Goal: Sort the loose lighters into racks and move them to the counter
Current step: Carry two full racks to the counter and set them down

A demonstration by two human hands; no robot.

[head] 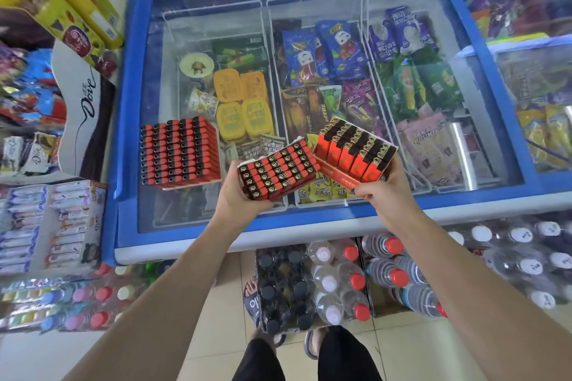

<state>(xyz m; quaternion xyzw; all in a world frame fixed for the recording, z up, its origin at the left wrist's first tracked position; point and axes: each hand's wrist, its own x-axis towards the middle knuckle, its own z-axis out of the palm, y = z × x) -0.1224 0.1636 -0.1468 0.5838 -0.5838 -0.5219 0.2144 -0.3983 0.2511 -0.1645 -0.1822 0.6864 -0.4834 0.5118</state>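
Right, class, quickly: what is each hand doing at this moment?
Left hand: grips a rack of lighters.
Right hand: grips a second, tilted rack.

Both forearms are bare, with no sleeves, watch or rings showing. Black trousers (309, 359) cover the legs, and dark slide sandals (252, 303) with white lettering are worn.

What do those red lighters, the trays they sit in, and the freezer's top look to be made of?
Lighters: glossy red plastic bodies, black caps, brassy metal-looking rings at the nozzles. Tray in the right hand: likely printed cardboard, judging by its thin flat red wall. Freezer lid: clear glass or plastic, since the ice creams show through with reflections, in a blue frame, probably plastic.
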